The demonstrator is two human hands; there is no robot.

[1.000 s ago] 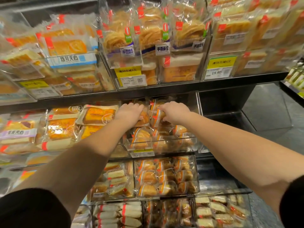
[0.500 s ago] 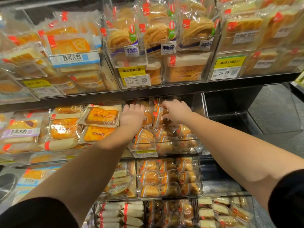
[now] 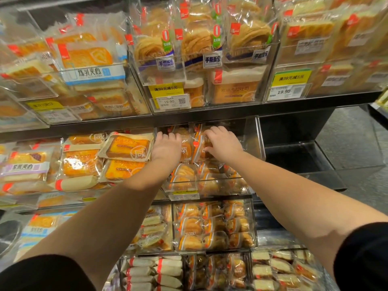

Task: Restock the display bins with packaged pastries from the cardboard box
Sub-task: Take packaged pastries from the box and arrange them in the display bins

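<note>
Both hands have pushed a little deeper into the middle-shelf bin since the earlier frame; right hand has gone from gripping the top of a pack to fingers fanned over it. Reads as the placing step finishing, packs being seated at the back of the row

Left to right:
- toast loaves point(image 3: 126, 148) in the neighbouring section, just beside the left wrist, not touched
- left hand point(image 3: 167, 147) palm down, fingers together and pointing into the bin, resting on or just over a pastry pack point(image 3: 185, 150). Fingertips hidden under the shelf edge, so cannot tell if it grips anything; looks like flat pressing
- right hand point(image 3: 223, 143) fingers spread and slightly bent, tips touching an upright pack point(image 3: 199, 148) that stands between the two hands. Thumb side seems to steady it, not a clear pinch
- clear display bin point(image 3: 259, 143) holds both packs at its rear; more of the same pastries lie in front, below the wrists, front rows look full
- section to the right point(image 3: 294, 156) looks bare, dark shelf

Cardboard box not in view

Judgement: this bin is near full, both packs look seated. Next move likely needs hands out and back to the box. Risk: upright pack tips forward once the right hand lets go, wrap is slippery
</note>
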